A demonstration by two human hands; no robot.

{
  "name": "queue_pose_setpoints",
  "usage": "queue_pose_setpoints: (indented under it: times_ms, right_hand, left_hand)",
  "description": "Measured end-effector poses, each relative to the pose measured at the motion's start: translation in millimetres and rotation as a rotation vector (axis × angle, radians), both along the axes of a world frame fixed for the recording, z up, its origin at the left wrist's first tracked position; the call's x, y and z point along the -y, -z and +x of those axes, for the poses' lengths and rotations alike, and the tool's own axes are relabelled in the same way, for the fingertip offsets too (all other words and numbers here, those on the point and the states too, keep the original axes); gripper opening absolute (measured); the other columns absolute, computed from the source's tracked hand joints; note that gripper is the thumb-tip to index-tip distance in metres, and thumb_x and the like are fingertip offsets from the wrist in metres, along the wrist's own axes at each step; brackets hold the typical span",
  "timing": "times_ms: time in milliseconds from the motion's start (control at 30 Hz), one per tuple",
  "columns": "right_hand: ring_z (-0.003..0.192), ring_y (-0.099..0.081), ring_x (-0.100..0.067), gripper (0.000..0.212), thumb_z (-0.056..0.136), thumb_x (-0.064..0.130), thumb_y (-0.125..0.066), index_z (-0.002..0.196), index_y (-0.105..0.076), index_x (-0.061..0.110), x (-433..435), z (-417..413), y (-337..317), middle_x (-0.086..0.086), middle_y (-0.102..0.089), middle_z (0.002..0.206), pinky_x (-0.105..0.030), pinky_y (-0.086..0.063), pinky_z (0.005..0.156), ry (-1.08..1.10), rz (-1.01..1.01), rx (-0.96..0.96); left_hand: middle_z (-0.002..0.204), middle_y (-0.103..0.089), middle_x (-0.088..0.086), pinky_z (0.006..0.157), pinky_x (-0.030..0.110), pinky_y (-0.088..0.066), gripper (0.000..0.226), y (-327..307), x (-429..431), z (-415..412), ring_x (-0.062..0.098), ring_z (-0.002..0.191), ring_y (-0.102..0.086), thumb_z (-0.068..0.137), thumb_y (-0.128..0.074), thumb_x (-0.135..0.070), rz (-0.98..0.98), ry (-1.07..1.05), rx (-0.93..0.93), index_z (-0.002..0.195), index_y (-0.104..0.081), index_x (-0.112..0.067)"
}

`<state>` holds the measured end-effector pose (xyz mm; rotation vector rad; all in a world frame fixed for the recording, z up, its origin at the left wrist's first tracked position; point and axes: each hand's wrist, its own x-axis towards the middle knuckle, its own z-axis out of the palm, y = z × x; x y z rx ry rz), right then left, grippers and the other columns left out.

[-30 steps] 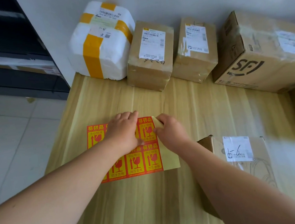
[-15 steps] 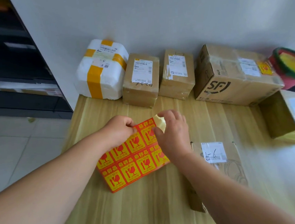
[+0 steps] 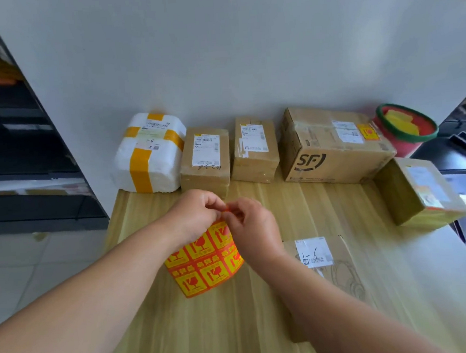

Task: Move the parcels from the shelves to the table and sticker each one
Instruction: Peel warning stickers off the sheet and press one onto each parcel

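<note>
A sheet of red and yellow fragile stickers (image 3: 205, 262) hangs lifted above the wooden table (image 3: 238, 329). My left hand (image 3: 194, 214) pinches its top edge. My right hand (image 3: 251, 226) pinches a sticker corner at the same top edge, fingertips touching the left hand's. A flat cardboard parcel with a white label (image 3: 325, 263) lies under my right forearm. Along the wall stand a white foam parcel with yellow tape (image 3: 149, 155), two small brown boxes (image 3: 205, 161) (image 3: 255, 149) and a large SF box (image 3: 332, 146) bearing a yellow sticker.
Another cardboard box (image 3: 420, 192) sits at the table's right edge. A red bowl with a green rim (image 3: 406, 126) stands behind it. Dark shelves (image 3: 15, 151) rise at the left over a tiled floor. The table's left edge is near my left forearm.
The sticker sheet has been lifted off the table and now hangs from both hands. My hands have come together at its top edge. The view has tilted up.
</note>
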<state>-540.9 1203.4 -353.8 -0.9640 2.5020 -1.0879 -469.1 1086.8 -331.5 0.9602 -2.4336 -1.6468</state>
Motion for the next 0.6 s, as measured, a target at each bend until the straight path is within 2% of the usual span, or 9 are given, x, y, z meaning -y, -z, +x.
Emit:
queue_pose_setpoints:
  times_ms: [167,300,467,600]
  right_hand:
    - [0.085,-0.058,-0.012,0.016,0.092,0.024,-0.056,0.1,-0.07,0.022,-1.7,-2.8,-3.8,0.004,-0.065,0.095,-0.025,-0.04,0.068,0.013,-0.011,0.031]
    - [0.085,-0.059,-0.013,0.015,0.094,0.022,-0.055,0.097,-0.07,0.021,-4.8,-5.3,-6.2,0.003,-0.066,0.091,-0.028,-0.046,0.07,0.028,-0.049,0.121]
    - [0.076,-0.059,-0.012,0.015,0.095,0.021,-0.055,0.088,-0.069,0.022,-8.8,-8.8,-6.8,0.008,-0.063,0.076,-0.028,-0.048,0.066,0.069,-0.081,0.273]
    - [0.077,-0.06,-0.013,0.018,0.096,0.02,-0.052,0.086,-0.067,0.023,-10.6,-9.7,-8.3,0.006,-0.065,0.078,-0.029,-0.049,0.068,0.097,-0.077,0.322]
  left_hand:
    - [0.075,-0.07,-0.002,0.08,0.034,-0.052,0.018,-2.7,-1.8,-5.5,0.014,0.075,-0.062,0.082,-0.067,-0.006,-0.05,-0.001,-0.008,0.074,-0.071,-0.022]
    - [0.075,-0.069,-0.004,0.076,0.03,-0.051,0.022,-2.7,-3.1,-6.8,0.013,0.075,-0.063,0.083,-0.065,-0.006,-0.09,0.042,0.009,0.074,-0.07,-0.025]
    - [0.077,-0.068,-0.008,0.071,0.022,-0.045,0.025,-0.9,-4.9,-7.9,0.008,0.075,-0.06,0.086,-0.063,-0.005,-0.12,0.065,0.018,0.077,-0.068,-0.028]
    - [0.081,-0.07,-0.006,0.077,0.026,-0.05,0.027,-0.6,-5.8,-7.1,0.011,0.079,-0.063,0.086,-0.062,-0.005,-0.103,0.06,0.025,0.077,-0.069,-0.029]
